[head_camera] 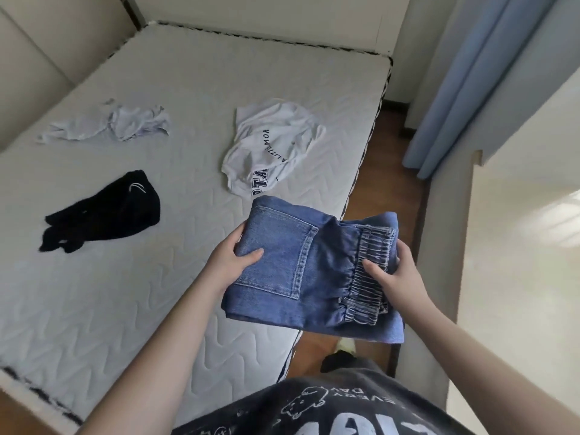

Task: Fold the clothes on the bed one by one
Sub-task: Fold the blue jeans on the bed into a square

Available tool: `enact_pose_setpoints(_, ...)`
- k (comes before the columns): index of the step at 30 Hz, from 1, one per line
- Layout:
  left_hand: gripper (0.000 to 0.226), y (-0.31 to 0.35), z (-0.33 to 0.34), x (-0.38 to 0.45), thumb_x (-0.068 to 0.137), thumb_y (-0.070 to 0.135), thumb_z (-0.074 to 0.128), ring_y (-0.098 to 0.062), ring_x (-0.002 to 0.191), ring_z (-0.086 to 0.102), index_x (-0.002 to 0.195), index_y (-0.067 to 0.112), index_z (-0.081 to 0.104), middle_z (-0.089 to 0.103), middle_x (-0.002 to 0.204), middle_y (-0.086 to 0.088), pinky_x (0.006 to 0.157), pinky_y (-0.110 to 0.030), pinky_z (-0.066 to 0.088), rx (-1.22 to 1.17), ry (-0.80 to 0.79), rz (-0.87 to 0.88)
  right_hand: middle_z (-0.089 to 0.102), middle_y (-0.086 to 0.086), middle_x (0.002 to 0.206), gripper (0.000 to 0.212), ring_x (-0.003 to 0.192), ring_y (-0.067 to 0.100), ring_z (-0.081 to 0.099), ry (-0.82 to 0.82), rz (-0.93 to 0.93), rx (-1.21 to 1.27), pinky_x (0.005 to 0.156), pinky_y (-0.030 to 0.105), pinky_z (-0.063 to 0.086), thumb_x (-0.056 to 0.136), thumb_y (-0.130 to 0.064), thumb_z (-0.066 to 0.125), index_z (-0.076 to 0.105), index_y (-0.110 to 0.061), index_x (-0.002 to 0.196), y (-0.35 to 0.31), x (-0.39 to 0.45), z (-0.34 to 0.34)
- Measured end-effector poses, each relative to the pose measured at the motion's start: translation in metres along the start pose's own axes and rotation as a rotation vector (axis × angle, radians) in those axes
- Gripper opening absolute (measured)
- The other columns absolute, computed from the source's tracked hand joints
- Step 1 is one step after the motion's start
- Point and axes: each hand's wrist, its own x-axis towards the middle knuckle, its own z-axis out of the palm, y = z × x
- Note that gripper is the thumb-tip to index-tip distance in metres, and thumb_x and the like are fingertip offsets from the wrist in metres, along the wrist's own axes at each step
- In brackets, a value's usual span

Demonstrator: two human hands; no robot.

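A folded pair of blue jeans (pixel 301 265) is held up over the right edge of the bed (pixel 131 302). My left hand (pixel 233 259) grips its left side, thumb on top by the back pocket. My right hand (pixel 392 274) grips the right side at the elastic waistband, thumb on the gathers. On the mattress lie a crumpled white T-shirt with dark lettering (pixel 273 146), a black garment with a small white logo (pixel 106 211) and a rumpled pale garment (pixel 116 124).
The mattress is bare and quilted, with a padded headboard (pixel 37 64) on the left. A strip of wooden floor (pixel 386 171) runs along the bed's right side. Blue curtains (pixel 477 83) and a pale wall stand further right.
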Motion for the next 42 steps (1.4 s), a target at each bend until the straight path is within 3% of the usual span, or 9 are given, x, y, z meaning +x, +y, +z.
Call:
enact_pose_setpoints(4, 0.077, 0.007, -0.008, 0.025, 0.066, 0.043, 0.081, -0.005, 0.112, 0.064, 0.134, 0.056, 0.046, 0.064, 0.124, 0.021, 0.102, -0.041, 0.048, 0.025, 0.073, -0.018, 0.060, -0.027, 0.107, 0.061, 0.091, -0.019, 0.058, -0.078, 0.002, -0.026, 0.074, 0.014, 0.042, 0.079, -0.039, 0.079, 0.039, -0.037, 0.126, -0.017, 0.055, 0.008)
enact_pose_setpoints(10, 0.072, -0.002, -0.040, 0.057, 0.081, 0.027, 0.079, 0.012, 0.108, 0.058, 0.140, 0.046, 0.042, 0.059, 0.123, 0.031, 0.098, -0.025, 0.045, 0.154, 0.176, -0.036, 0.061, -0.020, 0.105, 0.060, 0.091, -0.007, 0.060, -0.177, 0.102, 0.001, 0.068, 0.013, 0.045, 0.080, -0.036, 0.079, 0.040, -0.030, 0.124, -0.025, 0.098, 0.053)
enact_pose_setpoints(13, 0.075, -0.009, -0.061, 0.075, 0.082, 0.024, 0.078, -0.003, 0.118, 0.056, 0.146, 0.034, 0.039, 0.055, 0.134, 0.018, 0.104, -0.028, 0.041, 0.256, 0.180, -0.023, 0.064, -0.015, 0.103, 0.056, 0.086, -0.004, 0.063, -0.188, 0.160, 0.013, 0.062, 0.011, 0.045, 0.080, -0.032, 0.079, 0.044, -0.023, 0.121, -0.024, 0.107, 0.079)
enact_pose_setpoints(18, 0.074, -0.013, -0.095, 0.104, 0.081, 0.028, 0.077, -0.016, 0.121, 0.055, 0.145, 0.020, 0.040, 0.056, 0.137, 0.004, 0.104, -0.035, 0.042, 0.403, 0.171, -0.056, 0.071, 0.006, 0.107, 0.048, 0.094, 0.022, 0.070, -0.197, 0.288, 0.144, 0.081, 0.035, 0.056, 0.080, -0.018, 0.080, 0.054, -0.008, 0.119, -0.026, 0.117, 0.123)
enact_pose_setpoints(23, 0.052, -0.018, -0.119, 0.134, 0.081, 0.031, 0.077, -0.023, 0.105, 0.061, 0.126, 0.015, 0.057, 0.066, 0.117, -0.003, 0.084, -0.029, 0.043, 0.493, 0.137, -0.105, 0.073, 0.006, 0.104, 0.040, 0.090, 0.023, 0.072, -0.235, 0.443, 0.199, 0.077, 0.035, 0.056, 0.079, -0.017, 0.081, 0.061, -0.012, 0.113, -0.025, 0.127, 0.155)
enact_pose_setpoints(31, 0.052, -0.058, -0.139, 0.195, 0.083, 0.026, 0.075, -0.023, 0.106, 0.060, 0.129, 0.016, 0.055, 0.065, 0.118, -0.004, 0.083, -0.027, 0.040, 0.529, 0.090, -0.173, 0.077, 0.002, 0.083, 0.027, 0.068, 0.017, 0.074, -0.295, 0.659, 0.177, 0.052, 0.026, 0.055, 0.079, -0.012, 0.080, 0.063, -0.010, 0.100, -0.003, 0.171, 0.201)
enact_pose_setpoints(35, 0.054, -0.084, -0.138, 0.221, 0.085, 0.024, 0.074, -0.025, 0.109, 0.059, 0.134, 0.017, 0.052, 0.064, 0.123, -0.004, 0.085, -0.027, 0.040, 0.542, 0.079, -0.198, 0.074, 0.005, 0.091, 0.029, 0.074, 0.017, 0.071, -0.332, 0.745, 0.136, 0.055, 0.024, 0.053, 0.078, -0.012, 0.081, 0.063, -0.009, 0.101, 0.011, 0.189, 0.226)
enact_pose_setpoints(42, 0.058, -0.142, -0.123, 0.268, 0.084, 0.020, 0.075, -0.026, 0.112, 0.060, 0.138, 0.018, 0.052, 0.064, 0.125, -0.006, 0.088, -0.024, 0.039, 0.546, 0.024, -0.220, 0.074, 0.008, 0.100, 0.035, 0.086, 0.022, 0.072, -0.254, 0.843, 0.158, 0.062, 0.029, 0.057, 0.076, -0.014, 0.083, 0.064, -0.009, 0.105, 0.071, 0.210, 0.259)
